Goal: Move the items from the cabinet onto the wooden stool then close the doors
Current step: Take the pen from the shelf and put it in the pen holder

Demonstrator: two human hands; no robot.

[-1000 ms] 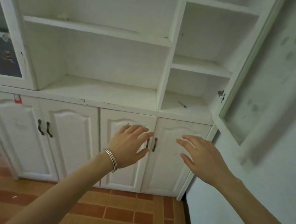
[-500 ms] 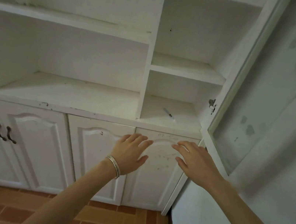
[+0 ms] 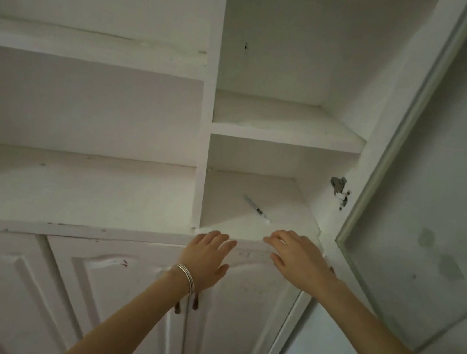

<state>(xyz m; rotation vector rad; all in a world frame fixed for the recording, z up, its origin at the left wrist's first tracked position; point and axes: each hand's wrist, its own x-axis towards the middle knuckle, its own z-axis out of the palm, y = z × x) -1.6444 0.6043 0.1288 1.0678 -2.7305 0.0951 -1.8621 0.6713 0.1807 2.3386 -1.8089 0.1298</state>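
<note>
1. White cabinet (image 3: 71, 188) fills head view. Shelves show only one thin pen-like item (image 3: 256, 209), lying flat on lowest right shelf near front edge. Glass door (image 3: 435, 208) stands open at right.
2. L hand (image 3: 209, 257) & R hand (image 3: 297, 259): fingers straight, loosely spread, holding nothing. R hand is near item, not touching.
3. Item prob light, stiff, smooth, may roll. Best pinched mid-shaft w/ thumb + forefinger.
4. Stool not in view.
</note>
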